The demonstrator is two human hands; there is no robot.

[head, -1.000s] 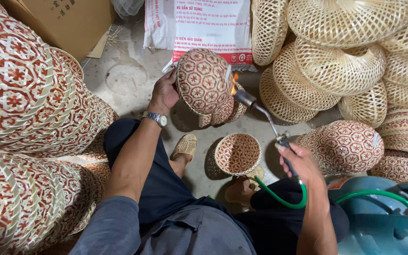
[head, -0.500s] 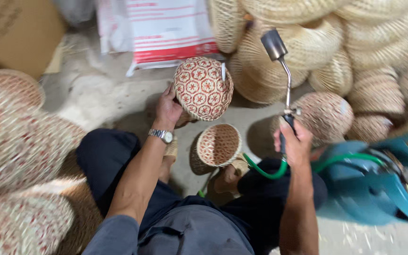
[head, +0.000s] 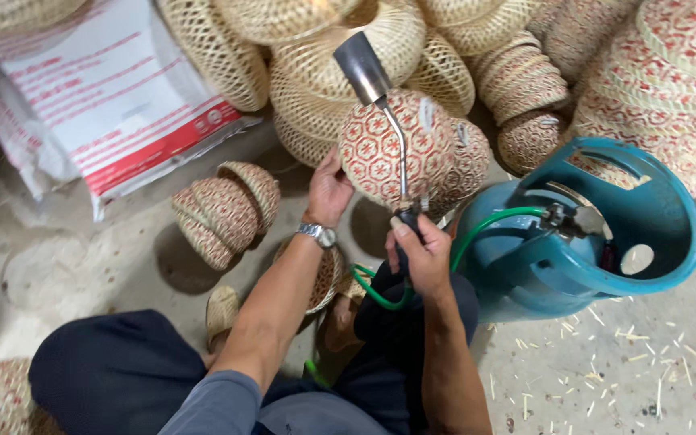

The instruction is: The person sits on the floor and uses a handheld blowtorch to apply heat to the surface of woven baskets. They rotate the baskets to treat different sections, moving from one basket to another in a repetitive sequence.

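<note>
Presently: woven basket [head: 380, 149], red-patterned, likely light, stiff, crushable; gripped at its rim by left hand [head: 328, 189]. Gas torch [head: 388, 121], rigid metal, clasped at the handle by right hand [head: 422, 254].

Gas cylinder [head: 557, 242] right of basket [head: 388, 149]

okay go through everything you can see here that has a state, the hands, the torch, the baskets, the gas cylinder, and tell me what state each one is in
left hand: gripping the patterned basket at its edge
right hand: closed round the torch handle
patterned basket: lifted off the floor, held tilted
gas torch: nozzle raised, no flame visible
green hose: looped from torch to cylinder
blue gas cylinder: upright on the floor, hose attached
plain woven baskets: piled behind
small patterned stack: nested, lying on its side
</note>
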